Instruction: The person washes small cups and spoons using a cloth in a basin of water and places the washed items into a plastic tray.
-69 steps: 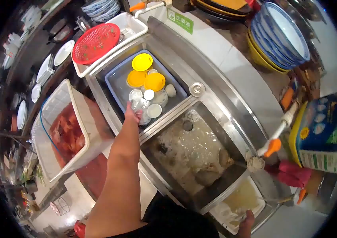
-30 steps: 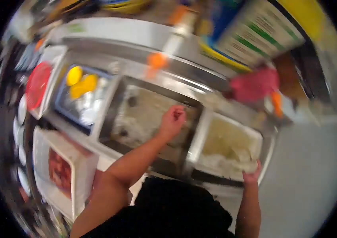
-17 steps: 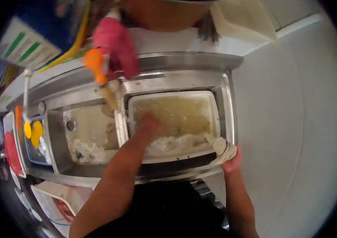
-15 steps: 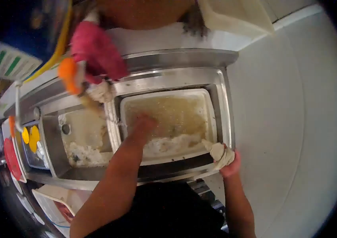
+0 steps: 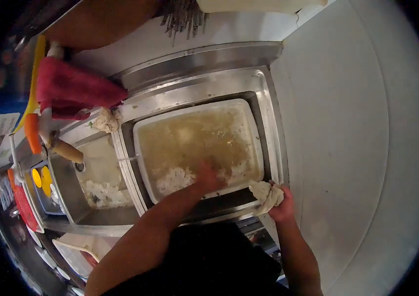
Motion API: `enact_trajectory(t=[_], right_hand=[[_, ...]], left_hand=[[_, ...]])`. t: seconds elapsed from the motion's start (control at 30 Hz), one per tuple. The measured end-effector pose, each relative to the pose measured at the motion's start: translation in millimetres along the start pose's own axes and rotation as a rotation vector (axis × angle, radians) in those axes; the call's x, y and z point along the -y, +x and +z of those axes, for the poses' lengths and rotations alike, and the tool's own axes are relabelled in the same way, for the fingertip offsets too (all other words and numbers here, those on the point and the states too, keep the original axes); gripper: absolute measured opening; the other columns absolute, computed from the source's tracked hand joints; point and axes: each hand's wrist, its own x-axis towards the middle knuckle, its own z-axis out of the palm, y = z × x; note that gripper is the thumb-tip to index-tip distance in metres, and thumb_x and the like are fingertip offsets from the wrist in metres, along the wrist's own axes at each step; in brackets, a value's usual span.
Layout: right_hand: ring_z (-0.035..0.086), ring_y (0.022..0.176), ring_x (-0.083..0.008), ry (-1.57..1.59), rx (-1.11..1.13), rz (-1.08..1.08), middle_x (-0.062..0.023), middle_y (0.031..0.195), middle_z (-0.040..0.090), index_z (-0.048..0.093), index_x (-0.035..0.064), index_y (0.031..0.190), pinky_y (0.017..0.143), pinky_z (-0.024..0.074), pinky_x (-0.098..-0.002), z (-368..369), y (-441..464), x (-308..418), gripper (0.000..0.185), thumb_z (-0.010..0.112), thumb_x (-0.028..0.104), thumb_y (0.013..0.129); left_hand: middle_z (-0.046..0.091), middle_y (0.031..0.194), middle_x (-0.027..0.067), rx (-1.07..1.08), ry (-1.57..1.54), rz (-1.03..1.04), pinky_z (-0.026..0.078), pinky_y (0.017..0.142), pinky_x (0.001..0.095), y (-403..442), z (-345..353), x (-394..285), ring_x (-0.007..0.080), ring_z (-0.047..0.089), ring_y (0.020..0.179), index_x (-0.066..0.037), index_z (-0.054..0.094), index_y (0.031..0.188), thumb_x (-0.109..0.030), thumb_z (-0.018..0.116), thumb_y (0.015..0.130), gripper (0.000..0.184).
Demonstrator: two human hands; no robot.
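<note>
A: State the position of the left hand (image 5: pixel 209 177).

B: Low over the near side of the white tub (image 5: pixel 256 148), at or in the cloudy water (image 5: pixel 185 132). Blurred; impossible to tell whether spread or pressed together.

A: And the right hand (image 5: pixel 282 206)?

B: Just outside the near right corner of the tub, fingers closed on a crumpled pale cloth (image 5: pixel 267 196). Note the location of the cloth: by the sink rim (image 5: pixel 268 101), outside the tub. Contact with the rim: not clear.

A: Report the latest change.

B: Left hand: shifted rightward along the tub, now nearer the pale cloth; about two seconds ago, at the small containers in the far-left basin. Right hand: at the same corner as a moment earlier, same cloth in grip.

A: Significance for the work?

B: By judgement, activity now centred on the tub, both hands close together along its near side. Pale cloth gripped, but not applied to the water.

A: List adjacent items.

B: To the left, a tan hose end (image 5: pixel 69 150), with a thin streak, probably water, reaching toward the tub. Behind, a hanging pink cloth (image 5: pixel 71 89). Farther left, yellow discs (image 5: pixel 46 180).
</note>
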Motion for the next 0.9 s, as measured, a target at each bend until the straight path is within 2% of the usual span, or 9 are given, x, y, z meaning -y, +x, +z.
enact_trajectory(t=[0.03, 0.1, 0.2, 0.3, 0.4, 0.53, 0.6, 0.8, 0.9], right_hand=[[0.054, 0.107, -0.0300, -0.044, -0.014, 0.003, -0.0138, 0.112, 0.058, 0.055, 0.0025, 0.114, 0.094, 0.0428, -0.0422, -3.2, 5.9, -1.1, 0.041, 0.048, 0.033, 0.087], [0.054, 0.106, -0.0294, -0.092, -0.021, 0.003, -0.0135, 0.110, 0.059, 0.056, 0.0029, 0.113, 0.094, 0.0429, -0.0419, -3.6, 12.8, -2.8, 0.038, 0.049, 0.031, 0.087], [0.055, 0.104, -0.0283, -0.144, -0.005, 0.025, -0.0128, 0.110, 0.059, 0.057, 0.0040, 0.112, 0.093, 0.0431, -0.0416, 8.3, 15.6, -7.7, 0.034, 0.050, 0.028, 0.088], [0.057, 0.100, -0.0269, -0.244, -0.049, 0.078, -0.0112, 0.104, 0.062, 0.059, 0.0052, 0.108, 0.092, 0.0441, -0.0405, 21.8, 18.3, -14.5, 0.030, 0.052, 0.026, 0.088], [0.058, 0.098, -0.0274, -0.191, -0.006, 0.097, -0.0103, 0.101, 0.063, 0.060, 0.0054, 0.106, 0.090, 0.0449, -0.0412, 12.7, 29.7, -25.7, 0.029, 0.053, 0.026, 0.087], [0.058, 0.098, -0.0276, -0.507, -0.030, -0.104, -0.0101, 0.102, 0.063, 0.060, 0.0056, 0.106, 0.089, 0.0451, -0.0418, 1.4, 37.4, -33.7, 0.030, 0.053, 0.027, 0.087], [0.058, 0.097, -0.0274, -0.255, -0.018, 0.050, -0.0096, 0.102, 0.062, 0.060, 0.0055, 0.106, 0.088, 0.0452, -0.0419, 40.3, 17.5, -28.5, 0.031, 0.054, 0.029, 0.086], [0.058, 0.095, -0.0263, -0.460, -0.088, -0.134, -0.0094, 0.097, 0.062, 0.060, 0.0056, 0.104, 0.086, 0.0465, -0.0400, -7.8, 35.4, -22.3, 0.027, 0.055, 0.025, 0.085], [0.059, 0.092, -0.0262, -0.184, -0.078, 0.060, -0.0094, 0.095, 0.062, 0.061, 0.0059, 0.101, 0.083, 0.0477, -0.0401, 31.7, 12.9, -14.7, 0.024, 0.056, 0.022, 0.084]], left_hand=[[0.048, 0.120, 0.0217, -0.015, 0.007, 0.086, 0.039, 0.094, 0.0481, -4.4, -0.4, -4.0, 0.0355, 0.048, 0.112, -0.001, 0.063, 0.102, -0.039, 0.068, 0.067, 0.052], [0.056, 0.113, 0.0209, 0.569, 0.174, 0.044, 0.036, 0.098, 0.0473, -1.8, 16.9, 2.6, 0.0382, 0.051, 0.108, -0.007, 0.060, 0.115, -0.049, 0.058, 0.079, 0.055], [0.058, 0.106, 0.0213, 0.501, 0.035, -0.019, 0.045, 0.085, 0.0457, 4.4, 53.9, 24.4, 0.0374, 0.055, 0.102, -0.004, 0.060, 0.107, -0.029, 0.059, 0.079, 0.037], [0.062, 0.093, 0.0206, 0.083, -0.560, -0.374, 0.047, 0.076, 0.0439, 27.2, -25.8, -4.8, 0.0341, 0.060, 0.088, -0.003, 0.060, 0.102, -0.027, 0.055, 0.084, 0.030], [0.061, 0.085, 0.0196, 0.216, -0.750, -0.538, 0.047, 0.072, 0.0399, 79.3, -152.5, -64.6, 0.0294, 0.060, 0.080, 0.000, 0.057, 0.102, -0.030, 0.055, 0.086, 0.034], [0.061, 0.085, 0.0164, -0.069, -0.914, -0.046, 0.047, 0.072, 0.0350, 147.2, -212.4, -99.9, 0.0247, 0.058, 0.076, 0.000, 0.056, 0.105, -0.033, 0.060, 0.085, 0.039], [0.063, 0.092, 0.0165, -0.031, -1.034, -0.030, 0.047, 0.075, 0.0344, 174.3, -257.9, -127.2, 0.0274, 0.060, 0.081, -0.001, 0.057, 0.107, -0.033, 0.061, 0.084, 0.040], [0.061, 0.107, 0.0184, -0.235, -0.305, 0.004, 0.047, 0.083, 0.0404, 247.3, -207.2, -65.0, 0.0342, 0.059, 0.097, -0.003, 0.058, 0.111, -0.036, 0.060, 0.080, 0.046], [0.059, 0.112, 0.0189, 0.103, -0.120, -0.144, 0.045, 0.089, 0.0412, 210.9, -165.9, -24.6, 0.0335, 0.056, 0.105, -0.005, 0.059, 0.110, -0.044, 0.054, 0.081, 0.049]])
